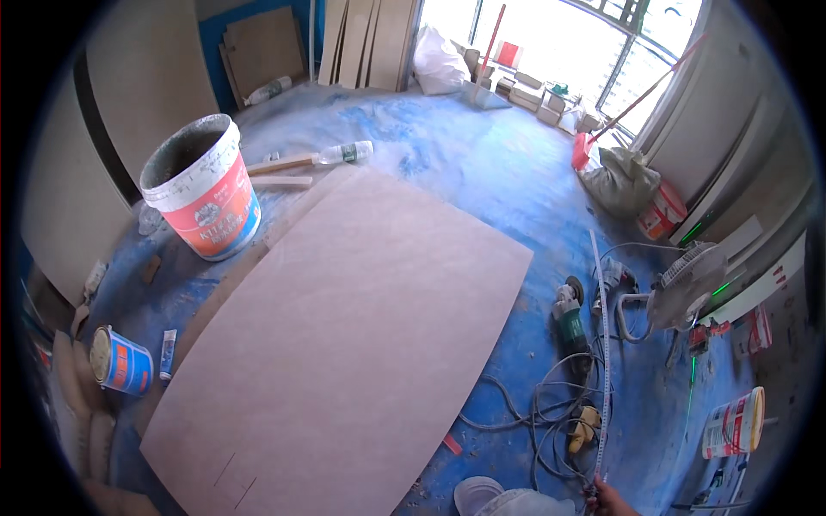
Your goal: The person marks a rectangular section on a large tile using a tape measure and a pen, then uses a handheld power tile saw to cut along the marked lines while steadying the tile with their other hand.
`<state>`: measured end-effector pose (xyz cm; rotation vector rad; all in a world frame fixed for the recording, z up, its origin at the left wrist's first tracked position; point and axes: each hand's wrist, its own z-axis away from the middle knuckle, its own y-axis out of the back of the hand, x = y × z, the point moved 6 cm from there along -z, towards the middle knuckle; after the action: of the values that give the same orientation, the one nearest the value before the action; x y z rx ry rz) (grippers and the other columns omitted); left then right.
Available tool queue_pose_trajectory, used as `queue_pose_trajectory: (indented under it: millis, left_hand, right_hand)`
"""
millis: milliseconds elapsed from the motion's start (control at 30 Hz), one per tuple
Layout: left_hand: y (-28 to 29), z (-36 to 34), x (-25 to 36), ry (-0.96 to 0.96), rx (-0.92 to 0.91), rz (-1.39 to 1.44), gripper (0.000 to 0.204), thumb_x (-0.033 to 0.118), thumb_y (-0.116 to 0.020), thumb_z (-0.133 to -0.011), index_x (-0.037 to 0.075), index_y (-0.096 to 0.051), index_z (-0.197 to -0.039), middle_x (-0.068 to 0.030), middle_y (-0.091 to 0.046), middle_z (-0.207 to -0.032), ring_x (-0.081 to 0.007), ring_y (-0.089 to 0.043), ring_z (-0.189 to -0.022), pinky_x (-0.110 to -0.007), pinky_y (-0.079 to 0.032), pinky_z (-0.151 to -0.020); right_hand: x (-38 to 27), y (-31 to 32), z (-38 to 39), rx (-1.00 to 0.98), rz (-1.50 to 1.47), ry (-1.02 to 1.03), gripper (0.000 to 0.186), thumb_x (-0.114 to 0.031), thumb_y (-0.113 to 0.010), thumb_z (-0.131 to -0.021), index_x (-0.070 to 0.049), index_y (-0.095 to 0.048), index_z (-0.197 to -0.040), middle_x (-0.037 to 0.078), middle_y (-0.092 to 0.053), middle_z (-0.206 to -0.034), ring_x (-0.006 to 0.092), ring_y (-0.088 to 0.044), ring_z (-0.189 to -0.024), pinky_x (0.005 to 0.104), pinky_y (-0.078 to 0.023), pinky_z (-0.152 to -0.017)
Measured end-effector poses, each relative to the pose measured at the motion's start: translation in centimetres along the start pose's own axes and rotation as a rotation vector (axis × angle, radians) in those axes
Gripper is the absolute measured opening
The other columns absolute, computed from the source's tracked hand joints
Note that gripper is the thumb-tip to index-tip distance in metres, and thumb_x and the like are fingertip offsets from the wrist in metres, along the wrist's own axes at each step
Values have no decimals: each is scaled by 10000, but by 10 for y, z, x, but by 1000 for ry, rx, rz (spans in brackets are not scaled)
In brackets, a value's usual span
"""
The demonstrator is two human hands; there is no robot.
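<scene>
At the lower right edge, my right hand [613,500] is closed at the near end of a long, thin white measuring tape [605,344] with tick marks. The tape runs away from me, nearly straight, past a green angle grinder [568,322] and its tangled grey cable [535,404]. Only part of the hand shows, and the tape's near end is partly hidden. To its left a large pale board [344,335] lies flat, bearing two short pencil-like lines near its close end. My left hand is out of view.
A big paint bucket [202,193] and a small blue can [122,361] stand left of the board. A fan [688,288], a second power tool [615,279] and a white tub [733,423] are at the right. Boards [361,43] lean at the back; a sack [624,181] sits near the window.
</scene>
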<state>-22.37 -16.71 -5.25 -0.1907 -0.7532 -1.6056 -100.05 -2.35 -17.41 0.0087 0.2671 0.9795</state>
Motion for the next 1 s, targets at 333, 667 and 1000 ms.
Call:
queue_pose_trajectory:
  millis: [333,667,1000]
  left_hand:
    - [-1,-2,-18,-20,-33,-12,245,236,-659,-909,23,-724,-1009,-99,-719,-963,-198,-672,-888,-334,-520,-818]
    - [-1,7,-51,-59,-89,-52,265,247,-646,-923,19,-724,-1034,-82,-723,-967,-180,-671,-899,-319,-516,-840]
    - [-106,-2,94,-315,-777,295,330,234,-466,-1016,15,-664,-1163,-95,-689,-935,-150,-637,-815,-306,-519,-758]
  right_hand:
    - [-101,-48,51,647,551,909,266,-322,-674,-922,-73,-588,-960,89,-603,-785,152,-554,-643,321,-453,-548]
    - [-109,-345,135,-378,588,589,349,-349,-474,-1024,-39,-625,-971,74,-572,-835,171,-550,-792,316,-466,-711]
    - [-23,-573,241,-1122,1085,535,328,-333,-512,-1034,-45,-597,-903,10,-526,-678,102,-474,-600,273,-390,-544]
